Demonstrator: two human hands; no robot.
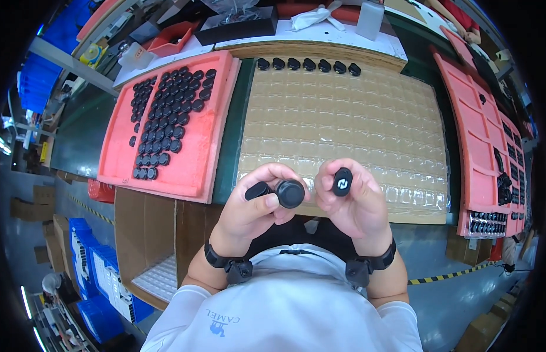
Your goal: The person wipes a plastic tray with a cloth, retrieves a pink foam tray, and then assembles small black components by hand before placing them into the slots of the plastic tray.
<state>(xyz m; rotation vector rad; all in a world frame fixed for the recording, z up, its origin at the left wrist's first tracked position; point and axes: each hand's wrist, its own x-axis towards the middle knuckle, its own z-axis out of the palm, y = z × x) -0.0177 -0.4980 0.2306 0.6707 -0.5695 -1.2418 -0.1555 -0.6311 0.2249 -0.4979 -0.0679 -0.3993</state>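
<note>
My left hand (249, 210) is closed on two black parts held side by side: a round black cap (290, 194) with a flat face, and a smaller oval black piece (257, 190). A short gap to the right, my right hand (362, 206) pinches a small oval black piece (342, 182) with a white mark on its face. Both hands are held over the near edge of a clear plastic tray (343, 129) with rows of shallow pockets. Along the tray's far edge sits a row of several black pieces (309, 64).
To the left lies a pink foam tray (194, 176) with many round black caps (167, 120). Pink trays (469, 138) with black parts stand at the right. Below left is an open cardboard box (145, 226). A white shelf (367, 42) holds a dark bin (238, 30).
</note>
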